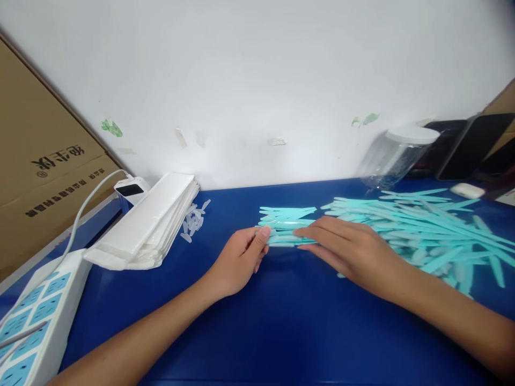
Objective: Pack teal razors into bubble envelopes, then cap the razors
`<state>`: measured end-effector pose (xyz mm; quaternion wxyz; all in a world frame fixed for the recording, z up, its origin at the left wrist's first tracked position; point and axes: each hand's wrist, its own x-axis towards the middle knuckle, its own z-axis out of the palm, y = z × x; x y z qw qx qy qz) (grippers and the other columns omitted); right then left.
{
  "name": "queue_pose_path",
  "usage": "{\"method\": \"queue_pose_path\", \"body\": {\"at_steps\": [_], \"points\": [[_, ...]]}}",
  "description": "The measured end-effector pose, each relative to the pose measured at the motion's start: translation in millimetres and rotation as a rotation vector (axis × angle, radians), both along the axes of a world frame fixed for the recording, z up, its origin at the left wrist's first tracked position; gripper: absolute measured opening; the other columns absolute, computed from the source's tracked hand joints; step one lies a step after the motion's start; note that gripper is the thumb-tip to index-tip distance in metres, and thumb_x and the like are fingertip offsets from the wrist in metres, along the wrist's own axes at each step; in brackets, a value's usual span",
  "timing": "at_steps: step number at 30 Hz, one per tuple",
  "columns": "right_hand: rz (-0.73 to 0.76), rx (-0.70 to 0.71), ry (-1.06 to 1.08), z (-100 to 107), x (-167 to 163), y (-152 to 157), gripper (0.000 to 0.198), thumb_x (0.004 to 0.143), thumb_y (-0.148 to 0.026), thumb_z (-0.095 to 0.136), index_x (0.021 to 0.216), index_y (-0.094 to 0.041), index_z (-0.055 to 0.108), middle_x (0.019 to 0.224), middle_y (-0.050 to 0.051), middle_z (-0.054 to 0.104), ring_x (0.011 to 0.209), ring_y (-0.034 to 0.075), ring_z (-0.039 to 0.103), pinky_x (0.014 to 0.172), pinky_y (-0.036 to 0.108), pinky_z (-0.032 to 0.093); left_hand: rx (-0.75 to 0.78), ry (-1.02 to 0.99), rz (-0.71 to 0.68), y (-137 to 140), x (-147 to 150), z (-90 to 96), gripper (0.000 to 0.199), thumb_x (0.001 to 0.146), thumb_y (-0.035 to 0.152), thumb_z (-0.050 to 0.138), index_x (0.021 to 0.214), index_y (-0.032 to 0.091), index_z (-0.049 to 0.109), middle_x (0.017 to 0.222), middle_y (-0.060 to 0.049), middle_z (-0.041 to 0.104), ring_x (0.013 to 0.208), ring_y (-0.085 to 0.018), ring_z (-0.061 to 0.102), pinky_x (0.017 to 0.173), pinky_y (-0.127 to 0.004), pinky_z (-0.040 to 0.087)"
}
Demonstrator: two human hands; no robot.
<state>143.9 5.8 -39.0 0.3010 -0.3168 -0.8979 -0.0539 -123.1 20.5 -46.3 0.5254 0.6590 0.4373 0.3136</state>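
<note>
two bare hands work over a blue surface [261,332], near its middle. left hand [241,261]: thumb over the left ends of the nearer strips in a small teal row [286,213], fingers curled beneath; clamped on those strips. right hand [350,249]: fingers and thumb slightly apart at the tips, touching the right ends of the same strips; whether it pinches them cannot be told. the row lies between the hands, its strips roughly parallel, running left to right; the far ones are clear of both hands.

right side: large loose pile of teal strips [418,225], many crossing, partly behind the right hand and forearm. beyond the pile, near the wall [257,96]: clear jar with white lid [392,155], blurred; dark flat object [475,145] leaning beside it.

left side: stack of white packets [140,225], edges slightly fanned; small translucent pieces [194,219] scattered just beside it. white device with dark screen [131,190] behind the stack; multi-socket power strip [48,316] nearer; printed cardboard box [48,161] at far left.
</note>
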Motion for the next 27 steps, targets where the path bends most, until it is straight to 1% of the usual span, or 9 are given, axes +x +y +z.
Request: {"method": "queue_pose_path", "body": {"at_steps": [3,6,9,12,14,18,21,23,27], "points": [[-0.055,0.068,-0.082,-1.5,0.6,2.2,0.030,0.112,-0.023,0.055,0.139,-0.018,0.066,0.093,0.007,0.076,0.079,0.022,0.071,0.064,0.034,0.049,0.023,-0.023,0.007,1.0,-0.4,3.9,0.059,0.107,0.068,0.048,0.071,0.022,0.044,0.059,0.006,0.038,0.051,-0.011,0.042,0.053,-0.027,0.037],[-0.129,0.066,-0.204,-4.9,2.0,3.8,0.032,0.109,-0.016,0.050,0.136,-0.016,0.067,0.100,0.010,0.074,0.075,0.022,0.069,0.059,0.033,0.044,0.026,-0.057,0.002,1.8,-1.4,6.8,0.060,0.108,0.069,0.046,0.070,0.023,0.038,0.061,0.006,0.034,0.051,-0.011,0.037,0.051,-0.027,0.032],[-0.201,0.009,-0.264,-7.1,5.5,5.7,0.033,0.102,-0.008,0.048,0.127,-0.019,0.067,0.106,0.011,0.074,0.069,0.020,0.065,0.055,0.032,0.038,0.053,-0.039,0.002,2.5,-4.4,7.0,0.059,0.109,0.068,0.044,0.071,0.024,0.037,0.062,0.006,0.034,0.051,-0.011,0.036,0.052,-0.028,0.031],[-0.276,-0.108,-0.245,-3.9,10.8,8.0,0.020,0.099,-0.009,0.048,0.108,-0.021,0.062,0.098,0.010,0.074,0.066,0.021,0.065,0.055,0.032,0.033,0.139,0.028,0.037,5.0,-9.1,6.7,0.057,0.111,0.064,0.043,0.072,0.023,0.039,0.062,0.005,0.039,0.054,-0.012,0.038,0.054,-0.029,0.032],[-0.330,-0.236,-0.169,1.3,14.7,9.4,0.012,0.103,-0.016,0.047,0.096,-0.025,0.051,0.088,0.009,0.074,0.063,0.023,0.063,0.055,0.033,0.032,0.194,0.062,0.060,7.7,-12.4,7.1,0.056,0.112,0.062,0.043,0.073,0.023,0.041,0.062,0.004,0.042,0.056,-0.013,0.039,0.056,-0.029,0.032],[-0.374,-0.471,0.085,13.7,18.9,11.5,0.035,0.113,-0.049,0.041,0.084,-0.029,0.038,0.062,0.000,0.054,0.051,0.020,0.048,0.054,0.036,0.033,0.257,0.070,0.093,11.0,-16.9,8.3,0.055,0.113,0.061,0.040,0.073,0.023,0.039,0.062,0.004,0.041,0.055,-0.013,0.040,0.057,-0.030,0.033],[-0.401,-0.566,0.299,21.3,15.9,11.8,0.048,0.110,-0.066,0.039,0.087,-0.026,0.053,0.065,0.001,0.055,0.057,0.020,0.052,0.055,0.034,0.038,0.404,0.165,0.089,8.7,-18.1,8.6,0.053,0.115,0.056,0.036,0.075,0.022,0.043,0.065,0.003,0.045,0.059,-0.014,0.042,0.061,-0.031,0.033],[-0.382,-0.664,0.415,24.6,11.9,10.8,0.056,0.107,-0.072,0.041,0.100,-0.024,0.067,0.071,0.002,0.060,0.063,0.021,0.057,0.056,0.034,0.043,0.522,0.241,0.050,5.8,-17.8,8.6,0.051,0.116,0.052,0.035,0.076,0.022,0.046,0.066,0.002,0.046,0.060,-0.014,0.042,0.062,-0.031,0.032],[-0.265,-0.790,0.486,23.2,3.6,6.2,0.059,0.103,-0.075,0.050,0.120,-0.024,0.075,0.093,0.006,0.073,0.085,0.025,0.069,0.070,0.036,0.054,0.613,0.259,-0.015,1.3,-14.8,8.4,0.047,0.116,0.046,0.036,0.077,0.022,0.046,0.067,0.003,0.043,0.060,-0.014,0.040,0.063,-0.030,0.032]]}}
